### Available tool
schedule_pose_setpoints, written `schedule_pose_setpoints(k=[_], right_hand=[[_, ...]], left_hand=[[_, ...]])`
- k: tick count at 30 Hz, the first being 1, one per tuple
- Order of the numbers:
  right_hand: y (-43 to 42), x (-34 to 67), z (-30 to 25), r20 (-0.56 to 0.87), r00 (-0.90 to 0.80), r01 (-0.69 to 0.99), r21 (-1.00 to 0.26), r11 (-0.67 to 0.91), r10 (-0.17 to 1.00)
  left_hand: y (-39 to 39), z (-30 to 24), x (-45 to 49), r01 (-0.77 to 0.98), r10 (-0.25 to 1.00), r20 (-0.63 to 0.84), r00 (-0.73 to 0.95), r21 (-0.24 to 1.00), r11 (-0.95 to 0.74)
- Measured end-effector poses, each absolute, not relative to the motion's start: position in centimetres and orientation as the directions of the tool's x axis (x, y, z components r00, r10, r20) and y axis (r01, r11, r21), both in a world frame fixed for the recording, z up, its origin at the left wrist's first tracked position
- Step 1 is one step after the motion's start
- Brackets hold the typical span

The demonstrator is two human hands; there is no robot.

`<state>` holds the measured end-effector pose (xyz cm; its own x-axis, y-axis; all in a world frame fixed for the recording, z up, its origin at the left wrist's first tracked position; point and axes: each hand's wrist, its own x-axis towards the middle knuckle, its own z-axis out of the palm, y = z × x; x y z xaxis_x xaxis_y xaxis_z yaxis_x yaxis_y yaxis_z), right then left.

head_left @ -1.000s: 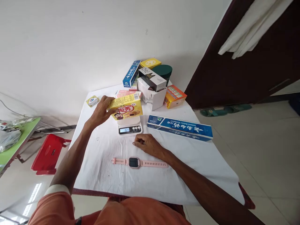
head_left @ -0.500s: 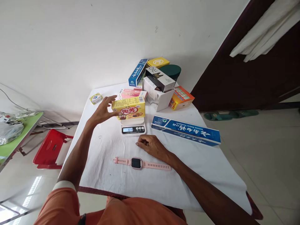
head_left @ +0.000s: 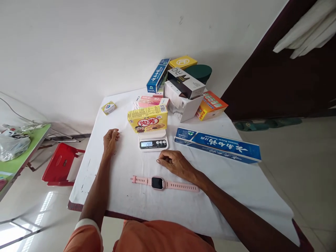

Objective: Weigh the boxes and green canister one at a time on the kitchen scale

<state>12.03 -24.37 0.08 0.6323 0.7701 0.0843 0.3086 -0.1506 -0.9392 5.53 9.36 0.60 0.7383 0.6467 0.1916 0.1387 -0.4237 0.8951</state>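
Note:
A yellow puff-snack box [head_left: 147, 119] with red lettering stands on a small white kitchen scale [head_left: 153, 144], whose lit display seems to read 285. My left hand [head_left: 110, 140] rests on the cloth to the left of the scale, fingers curled in and holding nothing. Just below the scale's front edge lies my right hand [head_left: 176, 162], loosely closed and apart from it. Between my forearms, a pink-strapped smartwatch [head_left: 158, 182] is stretched out flat with a dark screen. A long blue toothpaste box [head_left: 217, 145] lies to the right of the scale.
Behind the scale are a pink box [head_left: 152, 101], a white box [head_left: 183, 105] under a black-and-white box [head_left: 186, 83], another blue toothpaste box [head_left: 158, 75], a yellow box [head_left: 183, 62], a green lid [head_left: 201, 72] and an orange box [head_left: 212, 105]. A small soap-like box [head_left: 109, 107] sits far left.
My left hand has let go of the yellow snack box, come down to the left and curled. The scale's reading has dropped from about 364 to 285. My right hand stays put.

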Motion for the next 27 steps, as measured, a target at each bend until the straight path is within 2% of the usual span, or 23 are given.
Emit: schedule_pose_setpoints(k=[9, 17, 21, 24, 27], right_hand=[[-24.3, 12.1, 0.0, 0.082, 0.633, 0.300, -0.942, -0.147, 0.770], [-24.3, 12.0, -0.1, 0.081, 0.637, 0.294, -0.945, -0.143, 0.767], [-24.4, 12.1, 0.0, 0.083, 0.637, 0.299, -0.943, -0.146, 0.766], [-24.4, 12.1, 0.1, 0.076, 0.629, 0.305, -0.939, -0.156, 0.773], [-24.4, 12.0, 0.2, 0.060, 0.626, 0.315, -0.931, -0.182, 0.777]], left_hand=[[8.7, 1.0, 5.6, 0.224, 0.663, 0.171, 0.729, 0.856, -0.466], [8.3, 1.4, 5.7, 0.226, 0.658, 0.168, 0.734, 0.854, -0.470], [7.2, 3.9, 6.3, 0.161, 0.631, 0.256, 0.732, 0.835, -0.526], [5.6, 6.8, 7.2, 0.051, 0.497, 0.423, 0.757, 0.721, -0.691], [4.0, 9.3, 8.5, -0.084, 0.238, 0.504, 0.830, 0.535, -0.841]])
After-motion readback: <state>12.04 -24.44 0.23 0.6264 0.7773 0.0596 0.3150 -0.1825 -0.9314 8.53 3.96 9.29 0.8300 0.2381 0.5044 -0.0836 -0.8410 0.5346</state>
